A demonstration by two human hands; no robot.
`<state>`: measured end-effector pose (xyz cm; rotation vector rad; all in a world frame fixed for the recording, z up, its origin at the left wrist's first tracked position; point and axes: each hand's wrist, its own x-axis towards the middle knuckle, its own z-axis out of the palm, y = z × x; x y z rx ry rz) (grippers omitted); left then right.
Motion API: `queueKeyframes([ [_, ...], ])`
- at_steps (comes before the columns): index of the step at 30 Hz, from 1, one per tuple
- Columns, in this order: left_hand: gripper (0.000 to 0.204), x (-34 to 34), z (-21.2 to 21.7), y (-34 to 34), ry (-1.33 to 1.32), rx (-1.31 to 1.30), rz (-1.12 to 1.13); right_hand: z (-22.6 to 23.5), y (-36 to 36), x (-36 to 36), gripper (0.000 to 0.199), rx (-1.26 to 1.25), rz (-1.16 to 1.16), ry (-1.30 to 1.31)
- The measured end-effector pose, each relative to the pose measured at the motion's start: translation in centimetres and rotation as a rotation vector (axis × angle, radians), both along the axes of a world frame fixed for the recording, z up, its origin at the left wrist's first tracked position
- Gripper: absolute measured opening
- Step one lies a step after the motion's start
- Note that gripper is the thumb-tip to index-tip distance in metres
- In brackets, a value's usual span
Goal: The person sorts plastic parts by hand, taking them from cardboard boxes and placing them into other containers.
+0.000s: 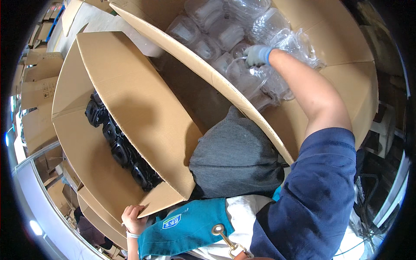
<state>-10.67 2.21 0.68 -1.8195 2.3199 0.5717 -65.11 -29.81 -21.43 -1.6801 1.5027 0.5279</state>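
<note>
My right hand (258,56), in a grey glove with a blue cuff, reaches deep into the large cardboard box at the upper right. Its fingers are closed at the rim of a clear plastic container (249,78), among several more like it, some in film. My left hand (134,219), without a glove, has its fingers curled over the near edge of a second cardboard box (138,91). Inside that box, black plastic parts (117,147) in dark wrapping lie in a row along the inner wall.
My grey-trousered knee (238,156) sits between the two boxes. Stacked cartons (41,86) stand at the far left, beside a curved-looking white rail (47,203). A pale stool-like object (383,130) and dark cables (368,190) are at the right.
</note>
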Motion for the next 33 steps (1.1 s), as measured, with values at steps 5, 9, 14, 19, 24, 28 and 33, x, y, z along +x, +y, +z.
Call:
queueKeyframes([
  [5,0.029,-0.3,0.1,-0.1,-0.015,0.02,0.015,-7.9,3.4,0.4,0.04,-0.176,0.314,0.156],
  [9,0.03,-0.3,0.1,-0.2,-0.023,0.028,0.036,-8.0,3.8,0.8,0.043,-0.05,0.284,0.153],
  [14,0.029,-0.6,0.3,-0.2,-0.02,0.008,0.041,-6.1,4.8,1.1,0.046,0.053,0.255,0.164],
  [19,0.026,-0.9,0.6,-0.3,-0.029,0.001,0.054,-6.8,5.3,0.9,0.045,-0.028,0.626,0.343],
  [24,0.019,0.2,0.2,1.2,0.009,-0.081,0.061,1.5,2.3,1.7,0.035,-0.185,0.408,0.066],
  [28,0.02,0.0,0.5,0.2,0.043,-0.001,0.078,12.4,-0.6,-2.7,0.041,-0.553,-0.154,-0.142],
  [33,0.053,2.1,0.9,-1.3,0.394,0.24,0.06,28.3,2.5,4.2,0.057,-0.889,-0.261,-0.925],
])
